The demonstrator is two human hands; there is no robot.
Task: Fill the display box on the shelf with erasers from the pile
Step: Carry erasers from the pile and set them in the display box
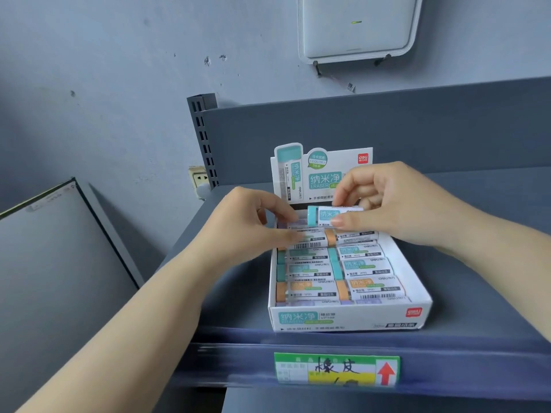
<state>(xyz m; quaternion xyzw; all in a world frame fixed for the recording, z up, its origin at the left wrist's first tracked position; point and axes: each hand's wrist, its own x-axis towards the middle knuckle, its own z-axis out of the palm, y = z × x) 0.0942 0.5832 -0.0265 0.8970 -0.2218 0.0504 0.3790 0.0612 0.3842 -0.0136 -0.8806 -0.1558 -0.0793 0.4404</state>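
The right hand (396, 204) pinches a teal-capped eraser (334, 215) over the display box (348, 318); the left hand (253, 225), just beside, presses fingertips onto erasers packed inside. Below both, the shelf (477, 293) carries the box.

Retail shop, stationery section: a grey metal shelf (477, 263) with slotted upright (205, 144), a handwritten price label (337, 369) on its front rail, and a branded eraser display box (348, 318).

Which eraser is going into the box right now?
Look at the white box on the grey shelf. Above its back row, the right hand pinches a teal eraser. It alone is lifted; the rest lie packed flat.
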